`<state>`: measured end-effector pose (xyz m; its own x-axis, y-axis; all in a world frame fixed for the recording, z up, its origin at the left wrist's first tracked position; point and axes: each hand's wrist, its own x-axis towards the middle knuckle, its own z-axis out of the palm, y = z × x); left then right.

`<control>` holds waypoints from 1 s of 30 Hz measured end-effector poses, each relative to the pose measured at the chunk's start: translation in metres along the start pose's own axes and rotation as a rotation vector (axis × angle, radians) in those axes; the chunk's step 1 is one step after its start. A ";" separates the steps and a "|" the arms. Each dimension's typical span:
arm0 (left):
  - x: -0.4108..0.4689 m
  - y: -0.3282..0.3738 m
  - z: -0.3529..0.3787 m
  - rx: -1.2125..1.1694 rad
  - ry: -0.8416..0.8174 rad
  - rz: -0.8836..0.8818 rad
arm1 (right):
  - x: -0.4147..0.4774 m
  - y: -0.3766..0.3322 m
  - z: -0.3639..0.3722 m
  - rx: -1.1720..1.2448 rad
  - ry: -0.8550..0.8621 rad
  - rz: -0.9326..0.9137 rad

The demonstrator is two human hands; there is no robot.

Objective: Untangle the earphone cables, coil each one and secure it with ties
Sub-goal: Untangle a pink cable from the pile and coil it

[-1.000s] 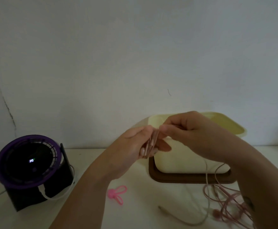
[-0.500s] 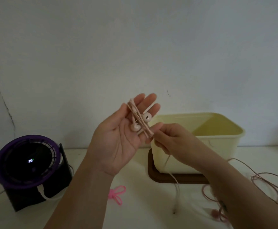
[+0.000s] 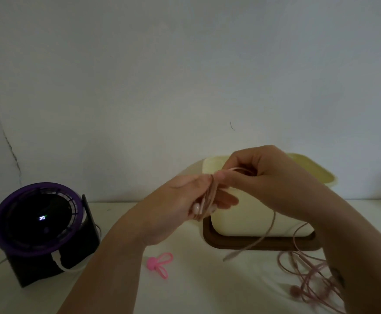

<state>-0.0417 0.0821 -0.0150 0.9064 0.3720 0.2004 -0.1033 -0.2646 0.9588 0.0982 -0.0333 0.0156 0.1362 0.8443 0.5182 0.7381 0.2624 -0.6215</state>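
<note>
Left hand [image 3: 180,200]: grip slack, fingers straight, pale earphone cable [image 3: 209,196] wound round them, above desk [image 3: 207,286]. Right hand [image 3: 264,177]: grip pinches same cable; loose end hangs before cream tub [image 3: 252,220]. Pink tie [image 3: 160,264] lies on desk. Fan [image 3: 37,218] display digits blurred, unreadable.

The only legible mark is a small lit readout [image 3: 42,218] glowing white in the middle of the dark face of the purple-rimmed fan [image 3: 37,225], which stands near the left edge of the table [image 3: 207,291]. It shows 2 digits: the first looks like a 7, while the second is too blurred to tell, with a tiny green speck just to their upper right. Nothing else in view carries any readable text, label, brand or sign.
</note>
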 end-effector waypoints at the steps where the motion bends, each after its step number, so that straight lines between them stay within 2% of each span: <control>1: -0.001 -0.001 -0.001 -0.020 -0.043 -0.025 | 0.001 0.001 0.000 0.026 0.023 -0.007; 5: -0.006 0.003 -0.005 -0.245 -0.201 -0.038 | 0.006 0.018 0.005 0.277 0.070 0.010; 9: -0.005 0.008 -0.008 -0.635 -0.382 0.141 | 0.009 0.028 0.019 0.499 0.042 0.057; 12: -0.001 0.018 -0.009 -0.796 -0.143 0.247 | 0.010 0.022 0.029 0.359 0.013 0.091; 14: 0.003 0.017 -0.005 -0.838 0.018 0.198 | 0.010 0.018 0.033 0.195 -0.054 0.099; 16: 0.006 0.013 -0.005 -0.700 0.223 0.233 | 0.008 0.015 0.033 0.013 -0.143 0.115; 17: 0.008 0.011 -0.005 -0.608 0.269 0.248 | 0.007 0.013 0.033 -0.085 -0.182 0.117; 21: 0.011 0.002 -0.004 -0.358 0.301 0.211 | 0.001 0.005 0.029 -0.271 -0.197 0.083; 26: 0.009 -0.005 -0.002 -0.084 0.231 0.122 | -0.002 -0.004 0.021 -0.389 -0.219 0.038; 30: 0.002 -0.001 0.002 0.015 0.082 0.002 | -0.002 -0.007 0.012 -0.399 -0.160 0.040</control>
<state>-0.0387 0.0810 -0.0161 0.8693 0.4430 0.2190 -0.0988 -0.2784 0.9554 0.0849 -0.0313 0.0116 0.0885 0.9202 0.3814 0.9363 0.0537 -0.3469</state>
